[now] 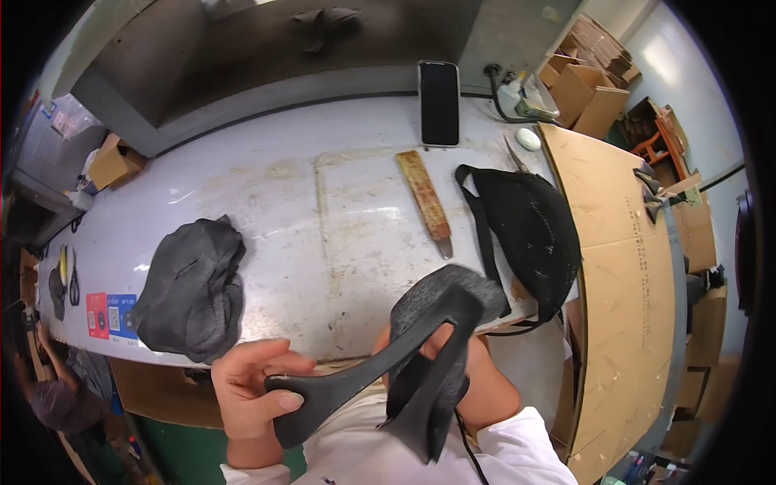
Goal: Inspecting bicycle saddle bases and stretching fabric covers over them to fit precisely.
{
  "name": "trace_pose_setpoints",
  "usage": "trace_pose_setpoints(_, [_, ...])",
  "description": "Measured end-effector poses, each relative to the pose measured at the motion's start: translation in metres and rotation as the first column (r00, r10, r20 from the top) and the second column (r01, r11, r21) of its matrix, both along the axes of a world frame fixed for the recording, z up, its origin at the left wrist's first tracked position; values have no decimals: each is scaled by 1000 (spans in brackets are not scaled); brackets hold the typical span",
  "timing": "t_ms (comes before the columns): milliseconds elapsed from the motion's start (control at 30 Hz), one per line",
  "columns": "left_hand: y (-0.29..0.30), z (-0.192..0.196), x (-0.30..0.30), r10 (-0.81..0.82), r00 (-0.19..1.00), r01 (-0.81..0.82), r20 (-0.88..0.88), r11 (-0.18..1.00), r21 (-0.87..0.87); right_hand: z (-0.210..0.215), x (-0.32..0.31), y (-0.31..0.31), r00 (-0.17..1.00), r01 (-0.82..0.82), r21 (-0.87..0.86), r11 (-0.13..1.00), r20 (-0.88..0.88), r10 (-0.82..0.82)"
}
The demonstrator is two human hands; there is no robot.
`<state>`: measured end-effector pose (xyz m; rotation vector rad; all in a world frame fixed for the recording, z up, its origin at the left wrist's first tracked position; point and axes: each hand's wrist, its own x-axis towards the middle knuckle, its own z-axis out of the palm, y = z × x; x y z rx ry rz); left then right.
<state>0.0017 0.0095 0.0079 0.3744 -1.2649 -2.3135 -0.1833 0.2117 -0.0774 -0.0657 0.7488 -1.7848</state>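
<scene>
We're holding a black shoe upper (420,364) up in front of us, just above the near edge of the desk (339,234). Our left hand (250,388) is clamped on its long strap end, thumb pressing on top; our right hand (465,372) is gripping the body from behind, mostly hidden. Keeping the strap taut and both grips firm looks wise here, as the soft piece is flopping between them.

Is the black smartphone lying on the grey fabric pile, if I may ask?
No, the black smartphone lies at the table's far edge, well apart from the grey fabric pile.
</scene>
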Motion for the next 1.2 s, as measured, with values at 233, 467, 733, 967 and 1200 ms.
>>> trace_pose_setpoints(233, [-35,-27,-2,-575,756,642,312,744,-186,60,-2,-7,658,-251,26,968,-729,190])
trace_pose_setpoints(467, [-1,12,-36,-479,771,629,419,676,-383,56,12,-17,658,-403,95,910,-661,360])
trace_pose_setpoints(733, [5,14,-33,-516,848,483,120,659,-576,21,1,-4,921,-120,-455,882,-382,-71])
trace_pose_setpoints(967, [4,8,-37,-536,844,474,36,712,-518,30,7,1,857,-297,-241,924,-493,147])
trace_pose_setpoints(1200, [5,2,-41,-632,773,614,57,722,-318,43,8,-5,876,-223,-249,942,-475,81])
